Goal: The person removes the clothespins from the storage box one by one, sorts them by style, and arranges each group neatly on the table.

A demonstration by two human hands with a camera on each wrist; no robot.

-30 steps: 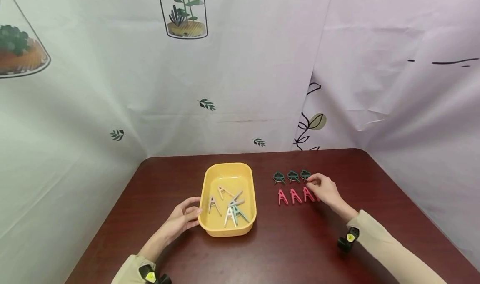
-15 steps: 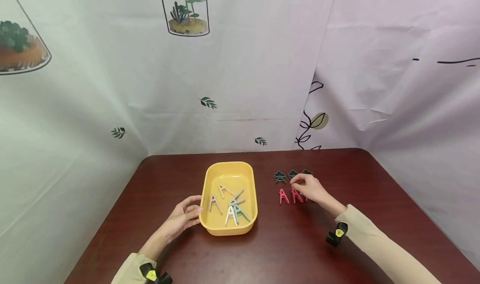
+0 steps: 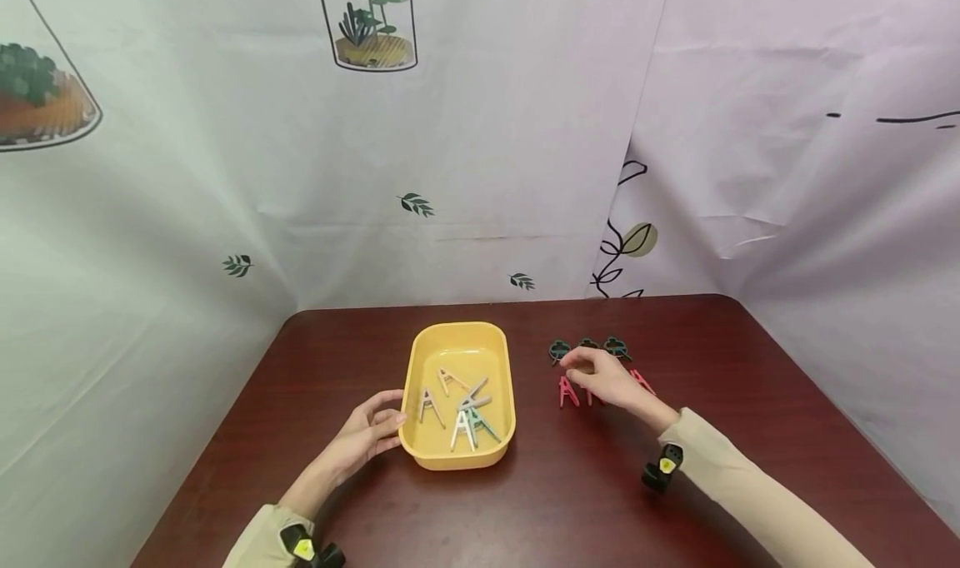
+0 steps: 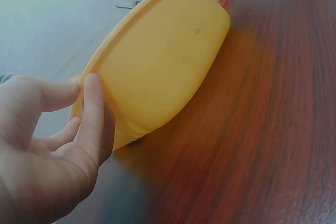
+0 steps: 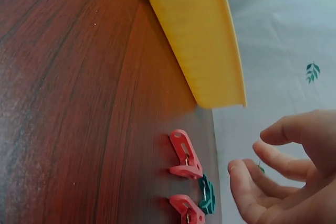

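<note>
At the left side of a yellow plastic tray [image 3: 461, 461], my left hand [image 3: 363, 435] holds the rim with thumb and fingertips, seen close up in the left wrist view. Beige, grey, white and green clothespins [image 3: 460, 426] lie loose inside the tray. My right hand [image 3: 606, 378] hovers over a row of pink clothespins [image 3: 567, 392], its fingers loosely bent. The right wrist view shows nothing between its thumb and fingers. Part of the pink row is hidden under this hand. Just behind it are three dark green clips [image 3: 616, 347], the middle one partly covered.
The dark red-brown table [image 3: 495, 518] carries everything. A pale printed cloth [image 3: 480, 160] hangs behind the table and along both sides. Each wrist wears a small black camera [image 3: 663, 466] on a strap.
My right hand has moved left along the pink row, uncovering its rightmost clothespin and the right green clip. My left hand and the tray have stayed in place.
</note>
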